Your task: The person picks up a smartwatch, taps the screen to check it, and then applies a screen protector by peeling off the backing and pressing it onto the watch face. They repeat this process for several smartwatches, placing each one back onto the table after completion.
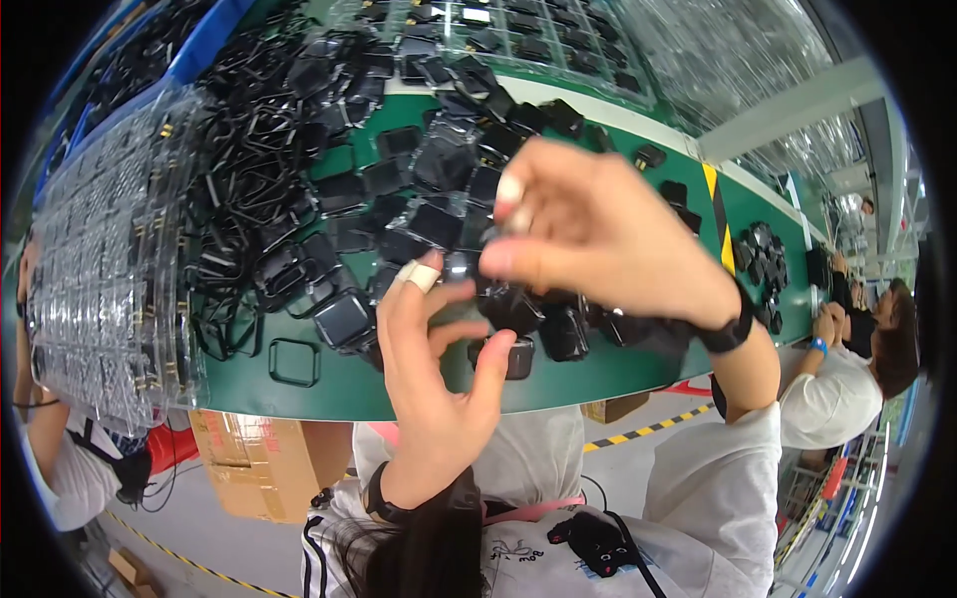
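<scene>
My left hand (434, 374) is raised over the green table (329, 389), fingers spread, a white bandage on one fingertip. Its fingertips touch a small black square part (467, 267) wrapped in clear film. My right hand (588, 229), with a black wristband, pinches the same part from above with thumb and forefinger. Under both hands lie many black square casings (344, 319), some in clear bags. One black casing (520, 356) sits just by my left thumb.
A pile of black square frames (249, 149) fills the table's left. Clear plastic trays (100, 259) stack at the far left and along the back (518, 30). A cardboard box (249, 458) stands under the table. Another person (847, 379) works at the right.
</scene>
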`<action>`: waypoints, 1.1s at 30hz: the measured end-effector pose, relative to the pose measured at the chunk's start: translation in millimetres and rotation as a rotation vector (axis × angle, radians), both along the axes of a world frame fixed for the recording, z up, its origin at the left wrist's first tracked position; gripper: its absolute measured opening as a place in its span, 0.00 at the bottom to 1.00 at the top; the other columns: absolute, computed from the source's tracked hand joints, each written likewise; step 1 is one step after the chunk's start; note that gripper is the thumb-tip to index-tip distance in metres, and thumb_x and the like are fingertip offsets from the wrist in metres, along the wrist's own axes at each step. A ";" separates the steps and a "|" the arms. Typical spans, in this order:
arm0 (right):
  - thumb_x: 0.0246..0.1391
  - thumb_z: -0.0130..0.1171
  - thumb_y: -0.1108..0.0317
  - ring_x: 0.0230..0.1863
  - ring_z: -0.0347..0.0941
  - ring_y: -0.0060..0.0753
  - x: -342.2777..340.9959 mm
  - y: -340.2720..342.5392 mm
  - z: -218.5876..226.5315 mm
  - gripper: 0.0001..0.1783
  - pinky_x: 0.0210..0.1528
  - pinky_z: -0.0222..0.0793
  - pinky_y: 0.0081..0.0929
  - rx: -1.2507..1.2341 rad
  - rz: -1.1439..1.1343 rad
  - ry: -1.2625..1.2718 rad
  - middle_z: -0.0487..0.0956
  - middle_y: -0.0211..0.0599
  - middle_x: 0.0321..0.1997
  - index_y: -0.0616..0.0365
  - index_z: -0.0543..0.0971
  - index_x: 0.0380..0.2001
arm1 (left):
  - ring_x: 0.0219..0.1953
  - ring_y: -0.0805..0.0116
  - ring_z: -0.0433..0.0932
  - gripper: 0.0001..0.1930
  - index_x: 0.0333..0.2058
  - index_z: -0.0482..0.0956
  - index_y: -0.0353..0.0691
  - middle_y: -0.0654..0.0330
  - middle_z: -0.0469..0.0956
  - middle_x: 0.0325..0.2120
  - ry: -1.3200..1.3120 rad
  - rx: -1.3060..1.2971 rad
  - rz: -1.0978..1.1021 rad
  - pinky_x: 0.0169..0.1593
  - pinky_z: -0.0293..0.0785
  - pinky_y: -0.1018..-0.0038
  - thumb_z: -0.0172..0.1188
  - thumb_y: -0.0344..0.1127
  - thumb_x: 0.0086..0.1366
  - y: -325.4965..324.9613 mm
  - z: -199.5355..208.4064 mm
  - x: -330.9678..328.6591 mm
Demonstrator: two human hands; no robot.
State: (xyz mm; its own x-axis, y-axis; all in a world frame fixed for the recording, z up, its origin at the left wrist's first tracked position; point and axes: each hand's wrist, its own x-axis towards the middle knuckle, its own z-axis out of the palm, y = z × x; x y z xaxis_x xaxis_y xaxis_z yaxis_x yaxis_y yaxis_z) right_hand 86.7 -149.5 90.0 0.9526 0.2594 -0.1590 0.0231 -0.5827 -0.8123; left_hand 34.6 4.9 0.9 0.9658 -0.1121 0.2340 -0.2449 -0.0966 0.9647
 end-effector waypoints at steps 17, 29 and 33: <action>0.46 0.55 0.80 0.32 0.71 0.49 39.9 125.1 -30.0 0.06 0.33 0.68 0.35 0.046 0.189 -0.484 0.70 0.46 0.32 0.65 0.69 0.28 | 0.63 0.55 0.56 0.25 0.61 0.48 0.28 0.43 0.53 0.61 0.043 -1.183 0.450 0.65 0.54 0.60 0.37 0.28 0.68 48.0 13.9 39.5; 0.44 0.57 0.79 0.25 0.73 0.42 72.3 97.2 -35.9 0.05 0.28 0.69 0.27 -0.194 0.355 -0.568 0.74 0.40 0.28 0.63 0.73 0.28 | 0.62 0.48 0.58 0.29 0.59 0.52 0.24 0.40 0.55 0.59 0.148 -0.937 0.069 0.63 0.58 0.58 0.45 0.41 0.69 103.3 1.6 31.9; 0.43 0.58 0.80 0.23 0.73 0.38 51.7 99.6 -5.9 0.06 0.25 0.69 0.24 0.034 0.357 -0.505 0.74 0.36 0.25 0.61 0.74 0.28 | 0.59 0.48 0.63 0.28 0.58 0.53 0.24 0.40 0.59 0.57 0.256 -1.034 -0.008 0.60 0.65 0.59 0.46 0.41 0.68 105.8 1.0 27.9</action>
